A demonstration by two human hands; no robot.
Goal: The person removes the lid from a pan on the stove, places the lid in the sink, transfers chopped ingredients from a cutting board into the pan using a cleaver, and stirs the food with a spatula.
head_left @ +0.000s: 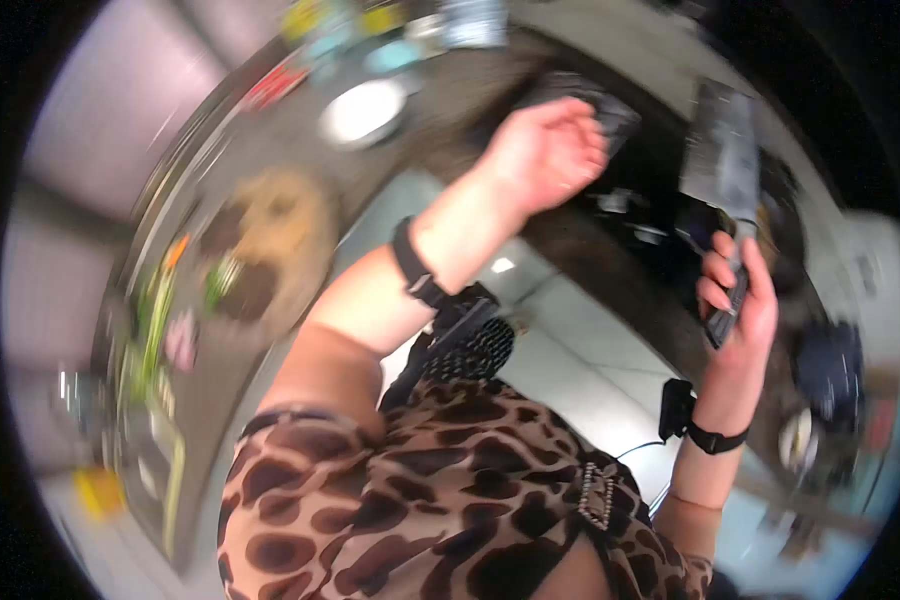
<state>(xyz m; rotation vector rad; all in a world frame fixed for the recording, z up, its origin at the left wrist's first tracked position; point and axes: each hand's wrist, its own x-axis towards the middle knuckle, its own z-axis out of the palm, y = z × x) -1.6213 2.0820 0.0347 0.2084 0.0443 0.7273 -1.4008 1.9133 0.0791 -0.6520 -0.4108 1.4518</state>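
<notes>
My right hand [742,290] is wrapped round the black handle of a cleaver [722,150], whose broad metal blade points up and away from me. Raised over the dark counter, my left hand [552,155] has loosely curled fingers, somewhat blurred, and no object shows in it. Just beyond that hand lies a dark, shiny sheet or bag [615,115], too blurred to name. A round wooden cutting board [305,235] sits on the counter to my left, with dark patches and bits of green on it.
Long green stalks [155,300] and a pinkish item [181,340] lie left of the board. A white bowl [363,112] stands farther back, near blurred containers [395,57]. A dark stove-like surface [620,205] is ahead; the counter edge runs between it and me.
</notes>
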